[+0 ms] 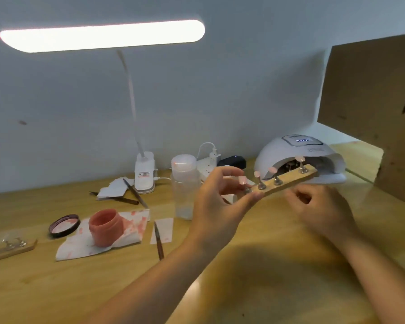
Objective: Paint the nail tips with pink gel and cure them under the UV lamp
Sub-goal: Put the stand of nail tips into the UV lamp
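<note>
My left hand [218, 204] pinches the near end of a wooden strip [288, 181] and holds it above the table. The strip carries several metal stands with pink nail tips [272, 170] on top. Its far end points at the mouth of the white UV lamp [297, 157], whose display is lit. My right hand [320, 206] hovers just below and right of the strip, fingers loosely curled, holding nothing. An open pot of pink gel [107, 226] stands on a stained paper towel [131, 232]. A brush [159, 242] lies on the table beside the towel.
The pot's lid [64, 225] lies left of the towel. A second wooden strip with stands [9, 249] sits at the far left edge. A clear pump bottle [185, 185], clip desk lamp [144, 174], tools, power strip [206, 168] and cardboard box [372, 101] line the back and right.
</note>
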